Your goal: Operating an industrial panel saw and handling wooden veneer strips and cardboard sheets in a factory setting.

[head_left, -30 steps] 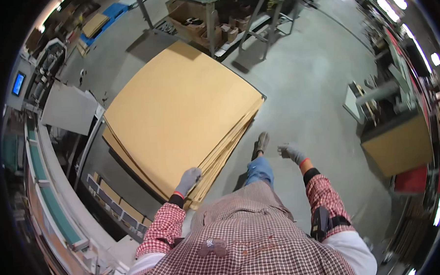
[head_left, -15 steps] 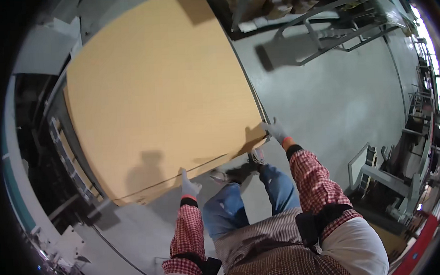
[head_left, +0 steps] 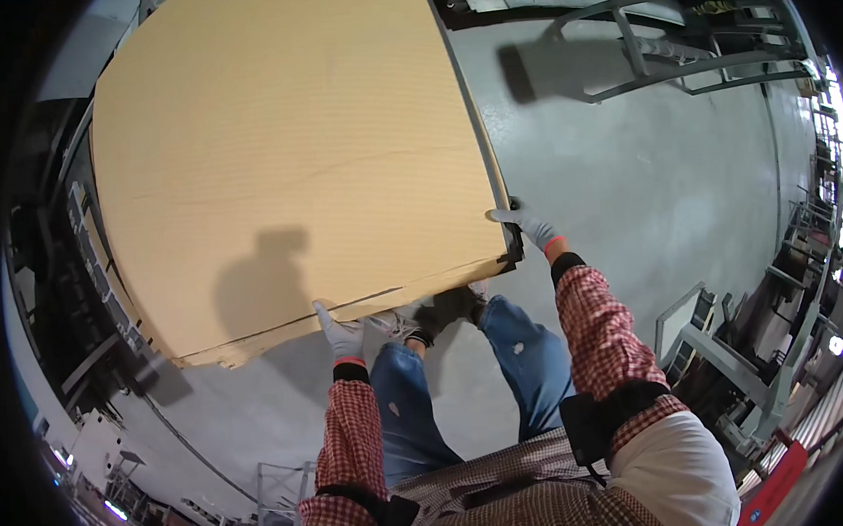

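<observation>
A large tan cardboard sheet fills the upper left and middle, its front edge ragged and torn toward the left. My left hand, in a grey glove, grips that front edge with the thumb on top; its fingers are hidden below. At the right edge, close to the near corner, my right hand has its thumb laid over the sheet and the fingers around the side. Black material shows at this corner. Whether more sheets lie beneath, I cannot tell.
A grey metal frame stands on the floor at the far right. Nearer on the right is another metal stand, with a red object below it. A cable runs over the floor at the left. My feet are close under the sheet's front edge.
The sheet and both hands have shifted up and left in view. My right thumb now lies over the sheet's edge, and my left thumb rests on top of the front edge.
</observation>
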`<state>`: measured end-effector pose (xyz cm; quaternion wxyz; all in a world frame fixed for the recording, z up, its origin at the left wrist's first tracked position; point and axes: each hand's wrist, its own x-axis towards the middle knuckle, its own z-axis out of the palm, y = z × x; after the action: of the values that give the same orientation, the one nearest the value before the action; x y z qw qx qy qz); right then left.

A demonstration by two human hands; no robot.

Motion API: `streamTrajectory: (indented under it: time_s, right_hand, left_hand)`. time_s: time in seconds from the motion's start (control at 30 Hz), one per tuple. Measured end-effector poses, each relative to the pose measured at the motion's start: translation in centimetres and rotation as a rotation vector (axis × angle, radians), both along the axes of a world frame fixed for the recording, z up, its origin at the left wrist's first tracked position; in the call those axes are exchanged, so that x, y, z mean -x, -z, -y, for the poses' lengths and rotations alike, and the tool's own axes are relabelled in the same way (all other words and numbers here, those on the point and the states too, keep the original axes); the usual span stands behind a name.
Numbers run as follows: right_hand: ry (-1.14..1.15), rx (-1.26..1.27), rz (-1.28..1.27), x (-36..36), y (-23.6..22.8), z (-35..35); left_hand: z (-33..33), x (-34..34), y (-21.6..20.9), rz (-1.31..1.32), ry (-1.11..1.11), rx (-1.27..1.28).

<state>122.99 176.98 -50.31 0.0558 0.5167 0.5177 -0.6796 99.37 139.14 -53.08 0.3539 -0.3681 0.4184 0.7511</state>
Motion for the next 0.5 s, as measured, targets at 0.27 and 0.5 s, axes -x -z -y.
streamTrajectory:
  time_s: [0.27, 0.5]
  right_hand:
    - [-0.14, -0.258, 0.045, 12.4, -28.1, 10.6]
    - [-0.141, -0.167, -0.044, 10.6, -35.9, 16.0]
  left_hand:
    - [2.2, -0.3, -8.2, -0.076, -0.05, -0.104]
    - [8.3, 4.0, -19.7, -0.175, 0.153, -0.139]
